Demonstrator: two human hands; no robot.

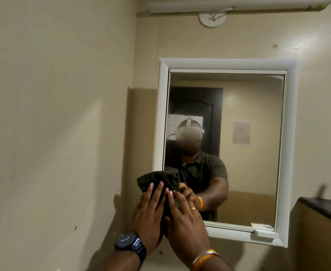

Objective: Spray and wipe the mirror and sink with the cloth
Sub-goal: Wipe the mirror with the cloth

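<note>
A white-framed mirror [248,133] hangs on the beige wall. A dark green cloth [160,178] is pressed against the mirror's lower left corner and frame. My left hand [149,214], with a dark wristwatch, lies flat on the cloth with fingers spread. My right hand [186,218], wearing a ring and orange bangles, presses the cloth beside it against the glass. The glass shows smears at its left side. The sink and any spray bottle are out of view.
A tube light [239,4] runs above the mirror. A dark countertop [325,208] on a cabinet stands at the right. A plain beige wall [53,133] fills the left side. A small white latch [262,227] sits at the mirror's lower right.
</note>
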